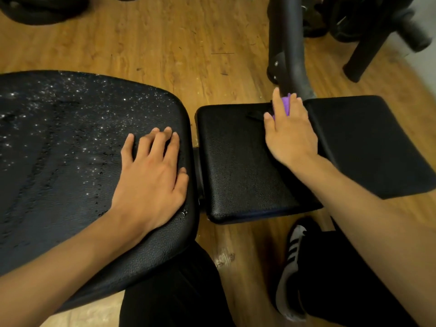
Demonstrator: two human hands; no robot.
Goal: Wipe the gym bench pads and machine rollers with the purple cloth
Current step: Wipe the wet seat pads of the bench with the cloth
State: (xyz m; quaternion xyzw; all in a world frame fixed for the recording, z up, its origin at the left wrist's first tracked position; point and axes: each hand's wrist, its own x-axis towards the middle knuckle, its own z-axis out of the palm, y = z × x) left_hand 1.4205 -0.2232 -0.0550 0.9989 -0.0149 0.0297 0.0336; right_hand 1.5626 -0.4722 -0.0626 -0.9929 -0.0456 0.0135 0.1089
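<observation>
The purple cloth [286, 106] is pressed by the right hand [291, 135] at the far edge of the small black leather pad [236, 166]; the left hand [151, 175] is laid on the wet large pad [70, 149]; both grips are apart; wooden floor [165, 43] is seen beneath.

Two hands: the left hand [151, 175] and the right hand [290, 133]. Three black bench pads: a wet pad [59, 149] under the left fingers, a middle pad [236, 166] under the right fingers, and a third pad [368, 142] just right of them. One purple cloth [286, 105] beneath the right fingers. One grey post [293, 43] beyond the right fingertips. One striped sneaker [291, 267].
</observation>
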